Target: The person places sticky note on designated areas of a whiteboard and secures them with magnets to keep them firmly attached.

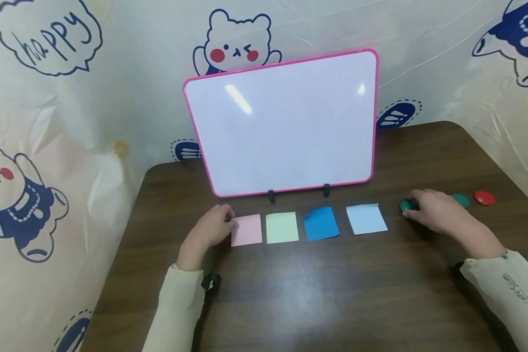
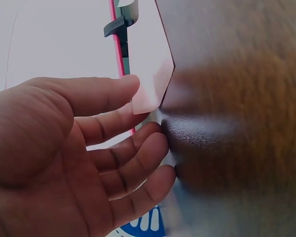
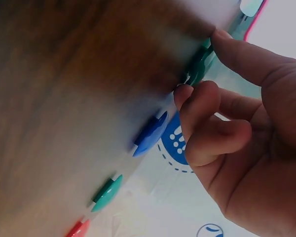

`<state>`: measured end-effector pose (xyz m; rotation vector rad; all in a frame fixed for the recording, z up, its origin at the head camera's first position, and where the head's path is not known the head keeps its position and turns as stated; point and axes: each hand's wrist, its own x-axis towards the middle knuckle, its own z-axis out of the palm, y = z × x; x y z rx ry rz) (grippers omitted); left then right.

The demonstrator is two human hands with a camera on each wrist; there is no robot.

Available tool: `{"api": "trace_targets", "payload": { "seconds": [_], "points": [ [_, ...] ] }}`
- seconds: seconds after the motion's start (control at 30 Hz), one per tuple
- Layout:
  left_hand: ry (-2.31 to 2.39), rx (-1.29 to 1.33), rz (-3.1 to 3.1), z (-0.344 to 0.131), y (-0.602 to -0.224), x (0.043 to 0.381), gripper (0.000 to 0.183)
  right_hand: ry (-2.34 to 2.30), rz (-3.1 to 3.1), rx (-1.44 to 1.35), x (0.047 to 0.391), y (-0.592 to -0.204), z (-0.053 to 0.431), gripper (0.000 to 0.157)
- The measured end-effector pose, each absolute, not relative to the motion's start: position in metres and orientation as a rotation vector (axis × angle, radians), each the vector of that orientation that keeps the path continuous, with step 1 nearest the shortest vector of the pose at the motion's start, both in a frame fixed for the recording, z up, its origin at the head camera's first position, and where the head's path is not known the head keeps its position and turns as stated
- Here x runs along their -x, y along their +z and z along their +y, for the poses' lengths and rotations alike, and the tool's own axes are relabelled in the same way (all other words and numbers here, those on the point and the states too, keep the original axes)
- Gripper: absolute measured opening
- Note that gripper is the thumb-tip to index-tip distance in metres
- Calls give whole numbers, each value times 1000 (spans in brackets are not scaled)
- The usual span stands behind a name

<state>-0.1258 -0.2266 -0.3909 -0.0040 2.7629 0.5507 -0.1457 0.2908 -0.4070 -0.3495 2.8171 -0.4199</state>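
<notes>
My left hand is at the left edge of a pink sticky note on the brown table. In the left wrist view the note's corner sits between thumb and index finger, with the other fingers loosely bent below. My right hand pinches a round green magnet between thumb and fingertips, right at the tabletop. A blue magnet shows behind that hand in the right wrist view but is hidden in the head view. Farther right lie a second green magnet and a red magnet.
A pink-framed whiteboard leans at the table's back on small black supports. Along its front run a pale green note, a blue note and a light blue note. A patterned curtain hangs behind.
</notes>
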Motion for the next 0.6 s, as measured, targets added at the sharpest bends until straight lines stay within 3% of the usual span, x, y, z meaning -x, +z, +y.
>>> {"api": "trace_targets", "payload": {
  "seconds": [0.17, 0.6],
  "points": [
    [525, 47, 2761, -226, -391, 129, 22, -415, 2817, 360, 146, -406, 292, 63],
    [528, 85, 2758, -225, -389, 132, 14, -457, 2802, 369, 144, -405, 289, 55]
  ]
}}
